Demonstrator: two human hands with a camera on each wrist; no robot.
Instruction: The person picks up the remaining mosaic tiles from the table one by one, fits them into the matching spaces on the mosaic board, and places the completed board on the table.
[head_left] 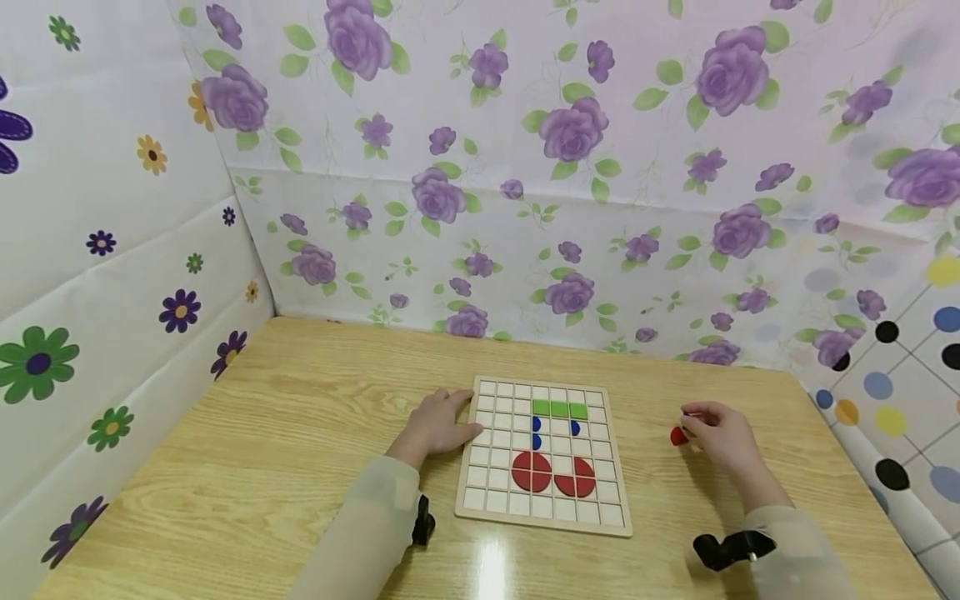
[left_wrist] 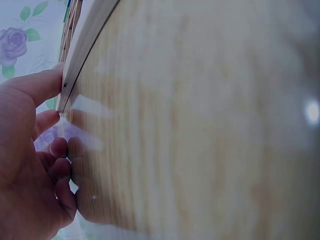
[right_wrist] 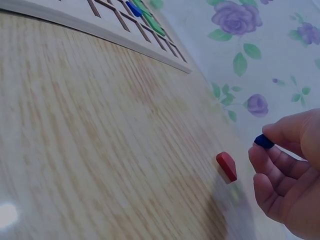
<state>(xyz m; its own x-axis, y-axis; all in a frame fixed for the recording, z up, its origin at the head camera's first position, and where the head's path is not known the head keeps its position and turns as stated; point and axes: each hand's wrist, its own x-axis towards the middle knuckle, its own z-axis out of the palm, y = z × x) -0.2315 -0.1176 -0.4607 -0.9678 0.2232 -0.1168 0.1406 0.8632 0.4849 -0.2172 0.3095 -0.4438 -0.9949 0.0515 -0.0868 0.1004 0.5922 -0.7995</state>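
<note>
A wooden grid board lies on the table, with three green squares, three blue half-rounds and several red quarter-circle pieces set in its cells. The red pieces form a full circle and, beside it, a circle lacking its upper-left quarter. My left hand touches the board's left edge, thumb and index finger spread along it. Right of the board, my right hand pinches a small blue piece between thumb and fingertip, above the table. A loose red piece lies on the table by that hand.
The wood-grain table meets a flower-printed cloth wall at the back. Patterned cloth also stands along the left, and dotted cloth along the right. A black strap device is on each wrist.
</note>
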